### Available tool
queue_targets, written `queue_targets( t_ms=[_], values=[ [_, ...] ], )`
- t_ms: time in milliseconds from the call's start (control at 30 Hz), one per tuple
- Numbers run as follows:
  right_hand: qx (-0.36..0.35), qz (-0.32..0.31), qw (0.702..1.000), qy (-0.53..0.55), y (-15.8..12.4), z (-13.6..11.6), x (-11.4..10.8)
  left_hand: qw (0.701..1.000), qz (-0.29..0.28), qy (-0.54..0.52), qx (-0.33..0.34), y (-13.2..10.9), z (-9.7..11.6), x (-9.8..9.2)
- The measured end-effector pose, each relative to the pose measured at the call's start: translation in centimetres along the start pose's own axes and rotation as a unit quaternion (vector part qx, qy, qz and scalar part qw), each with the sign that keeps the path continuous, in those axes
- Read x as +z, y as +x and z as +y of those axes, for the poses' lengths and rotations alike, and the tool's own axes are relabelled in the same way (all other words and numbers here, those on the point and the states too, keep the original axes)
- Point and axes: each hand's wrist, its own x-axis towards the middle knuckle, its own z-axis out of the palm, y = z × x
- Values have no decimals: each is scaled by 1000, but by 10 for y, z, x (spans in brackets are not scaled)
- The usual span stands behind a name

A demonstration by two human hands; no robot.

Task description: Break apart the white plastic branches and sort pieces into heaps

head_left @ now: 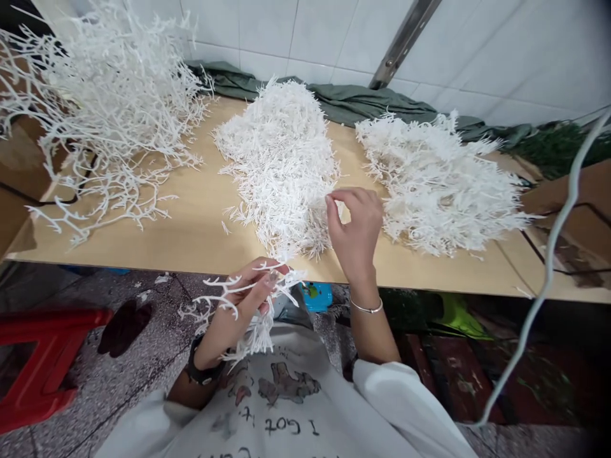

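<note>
My left hand (245,302) is closed around a white artificial branch (261,332), just in front of the table's near edge. Thin bare twigs of it stick out to the left, and bushier tips hang below the fingers. My right hand (359,230) is in a pinch, thumb against forefinger, over the right side of the middle heap. Whatever its fingertips hold, if anything, is too small to make out. That middle heap (281,140) consists of small white sprigs. To the right lies a pile of bushy white branches (443,184).
A tall tangle of bare white branches (119,89) stands at the left on the cardboard-covered table (200,235). Green cloth (353,105) runs along the tiled wall. A pale cable (544,280) crosses the right side. On the floor at left is a red stool (42,362).
</note>
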Motion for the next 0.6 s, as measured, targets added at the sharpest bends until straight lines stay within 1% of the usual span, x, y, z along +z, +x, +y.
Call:
queue_targets(
  t_ms=[33,67,100,133,167,200,233,267,333,367,400,433,467,533,567,600],
  values=[
    [6,7,999,35,-1,-4,0,1000,0,-2,0,3,1,2],
    [5,-10,995,95,-2,-9,-3,1000,4,-3,1,5,1,3],
    [-3,-48,984,173,-3,-14,-7,1000,10,-2,4,7,2,3],
    [-15,-105,961,256,-5,-20,-12,1000,15,2,8,9,3,3],
    [-29,-168,929,329,-8,-25,-17,1000,19,10,9,9,3,3],
    [-43,-229,896,378,-11,-30,-21,1000,21,21,8,9,3,3],
    [-54,-275,872,402,-14,-33,-24,999,23,28,6,9,3,2],
    [-60,-303,859,408,-17,-35,-26,999,30,30,0,8,4,2],
    [-52,-332,845,416,-23,-36,-27,998,47,14,-27,5,4,1],
    [-38,-344,831,436,-27,-36,-27,998,51,-2,-41,4,5,0],
    [-16,-356,808,469,-30,-36,-26,997,42,-20,-56,2,5,0],
    [14,-363,777,514,-34,-37,-25,997,22,-39,-66,2,6,0],
    [49,-366,736,567,-38,-38,-24,996,-4,-62,-70,1,7,1],
    [132,-347,643,670,-48,-46,-21,991,-52,-108,-63,2,8,5],
    [170,-330,595,713,-53,-51,-19,988,-63,-128,-61,4,9,8],
    [199,-313,548,750,-57,-57,-18,986,-59,-142,-65,6,10,12]
  ],
)
